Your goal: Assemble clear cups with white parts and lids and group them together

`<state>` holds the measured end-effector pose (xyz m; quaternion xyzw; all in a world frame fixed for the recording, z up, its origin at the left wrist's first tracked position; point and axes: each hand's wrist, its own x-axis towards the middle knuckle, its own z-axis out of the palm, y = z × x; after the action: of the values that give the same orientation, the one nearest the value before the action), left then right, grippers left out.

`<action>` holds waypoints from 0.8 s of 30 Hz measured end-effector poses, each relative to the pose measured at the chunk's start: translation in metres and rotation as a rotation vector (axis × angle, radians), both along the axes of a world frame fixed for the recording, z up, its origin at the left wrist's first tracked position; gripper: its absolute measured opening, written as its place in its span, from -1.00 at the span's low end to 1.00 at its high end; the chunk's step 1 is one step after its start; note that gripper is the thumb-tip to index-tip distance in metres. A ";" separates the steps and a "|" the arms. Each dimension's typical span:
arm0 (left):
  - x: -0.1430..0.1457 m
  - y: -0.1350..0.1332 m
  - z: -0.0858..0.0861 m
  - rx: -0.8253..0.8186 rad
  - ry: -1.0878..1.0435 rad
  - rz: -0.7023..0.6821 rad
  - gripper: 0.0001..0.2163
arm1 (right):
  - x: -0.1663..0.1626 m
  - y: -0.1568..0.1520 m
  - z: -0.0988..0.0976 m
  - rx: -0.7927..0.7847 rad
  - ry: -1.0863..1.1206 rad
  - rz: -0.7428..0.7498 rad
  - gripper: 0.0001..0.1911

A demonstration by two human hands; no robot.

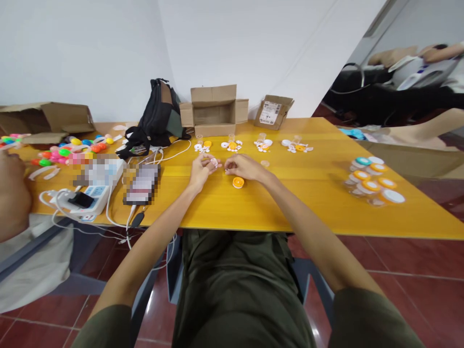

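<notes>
Between the fingertips of my left hand (203, 170) is a small white piece with dark markings (214, 163). Facing it, my right hand (243, 166) has its fingers pinched together over a tiny dark-and-white bit (226, 170), too small to name. Just below the right hand an orange round cap (238, 182) lies on the table. Beyond both hands run several small groups of parts: white discs, orange rings and little white pieces (234, 145), with clear plastic cups (261, 137) beside them. A clear round piece (265, 163) lies behind my right wrist.
Several lidded clear jars (369, 186) stand at the right. An open cardboard box (213, 113), a smaller carton (273, 112) and a black backpack (159, 113) line the wall. At left are a phone (142, 184), a power strip (96, 195), colourful balls (65, 152) and another person's arm (13, 198).
</notes>
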<state>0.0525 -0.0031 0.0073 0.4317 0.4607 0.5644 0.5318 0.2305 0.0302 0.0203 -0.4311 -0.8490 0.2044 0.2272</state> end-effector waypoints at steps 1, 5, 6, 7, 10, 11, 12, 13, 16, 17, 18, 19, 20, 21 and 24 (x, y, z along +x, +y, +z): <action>0.000 0.000 0.000 -0.004 -0.003 -0.003 -0.69 | 0.001 0.000 -0.002 -0.001 0.030 -0.011 -0.87; 0.001 -0.001 0.002 -0.016 0.019 -0.022 -0.68 | 0.005 -0.002 -0.010 -0.082 0.288 -0.066 -0.87; 0.001 -0.001 0.002 -0.018 0.026 -0.029 -0.68 | 0.006 -0.002 -0.013 -0.122 0.380 -0.075 -0.88; 0.001 -0.002 0.002 -0.020 0.030 -0.037 -0.68 | 0.006 -0.002 -0.015 -0.158 0.475 -0.082 -0.89; 0.001 -0.002 0.002 -0.015 0.026 -0.069 -0.68 | 0.002 -0.003 -0.020 -0.222 0.703 -0.084 -0.90; 0.001 -0.002 0.002 -0.011 0.026 -0.080 -0.67 | 0.000 -0.004 -0.021 -0.235 0.749 -0.082 -0.87; 0.000 -0.002 0.002 -0.005 0.030 -0.091 -0.67 | -0.003 -0.004 -0.022 -0.244 0.780 -0.080 -0.82; 0.000 -0.002 0.001 0.005 0.037 -0.098 -0.65 | -0.005 -0.005 -0.022 -0.249 0.800 -0.079 -0.79; 0.002 0.000 -0.003 0.063 0.067 -0.122 -0.62 | -0.010 -0.006 -0.021 -0.221 0.840 -0.084 -0.73; 0.003 0.002 -0.005 0.087 0.073 -0.128 -0.62 | -0.011 -0.007 -0.020 -0.202 0.852 -0.088 -0.72; 0.004 0.004 -0.007 0.108 0.076 -0.134 -0.63 | -0.011 -0.007 -0.019 -0.182 0.859 -0.093 -0.72; 0.005 0.006 -0.010 0.123 0.073 -0.127 -0.64 | -0.011 -0.008 -0.019 -0.163 0.862 -0.098 -0.72; 0.007 0.009 -0.013 0.128 0.074 -0.127 -0.65 | -0.012 -0.009 -0.018 -0.150 0.857 -0.099 -0.72; 0.008 0.011 -0.016 0.128 0.080 -0.130 -0.65 | -0.012 -0.010 -0.018 -0.141 0.850 -0.096 -0.72; 0.010 0.017 -0.023 0.127 0.095 -0.130 -0.63 | -0.013 -0.013 -0.018 -0.137 0.824 -0.072 -0.75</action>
<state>0.0625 0.0140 -0.0153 0.5198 0.4199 0.5355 0.5165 0.2174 0.0177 0.0024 -0.3568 -0.6560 0.4075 0.5256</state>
